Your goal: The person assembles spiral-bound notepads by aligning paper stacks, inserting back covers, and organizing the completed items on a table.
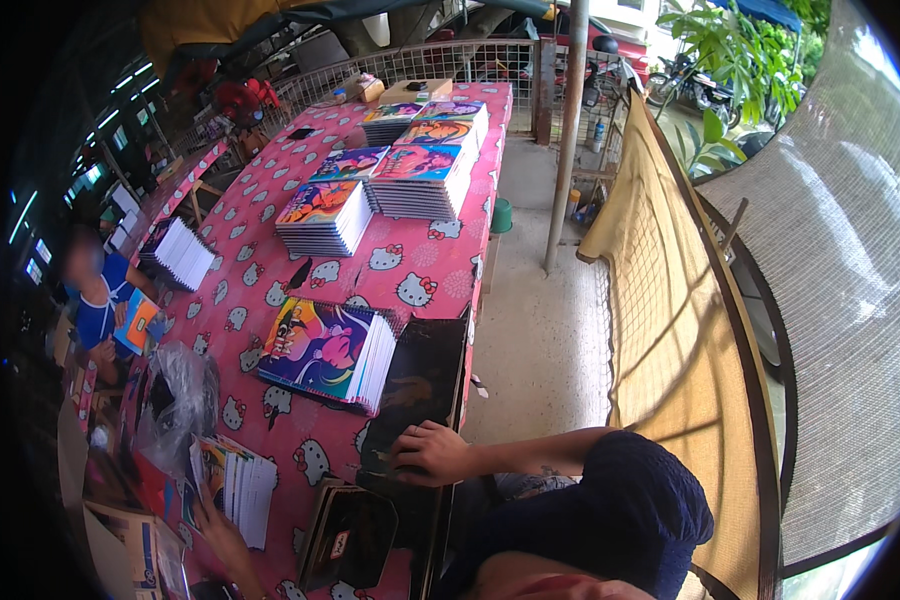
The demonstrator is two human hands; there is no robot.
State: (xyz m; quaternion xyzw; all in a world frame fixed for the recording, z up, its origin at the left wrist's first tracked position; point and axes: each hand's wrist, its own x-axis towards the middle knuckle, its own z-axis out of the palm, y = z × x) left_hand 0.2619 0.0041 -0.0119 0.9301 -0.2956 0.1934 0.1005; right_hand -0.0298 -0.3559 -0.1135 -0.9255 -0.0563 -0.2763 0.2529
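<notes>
My right hand [430, 453] rests palm down on a black board [415, 385] along the table's right edge, its fingers loosely spread and holding nothing. At lower left, my left hand [222, 530] is closed on the left side of a bundle of spiral notebooks [245, 490] with white page edges; some fingertips are hidden there. Ahead of my hands lies a stack of spiral notebooks [320, 350] with colourful illustrated covers. A dark, flat case-like object [350, 535] with a small pale label sits between my arms.
Several taller notebook stacks [420, 180] stand farther along the pink patterned table [240, 270]. Crumpled clear plastic [180, 400] and an open cardboard box [120, 550] are at left. Across the table, a person [100, 290] holds a blue and orange notebook. A metal pole [567, 140] rises at right.
</notes>
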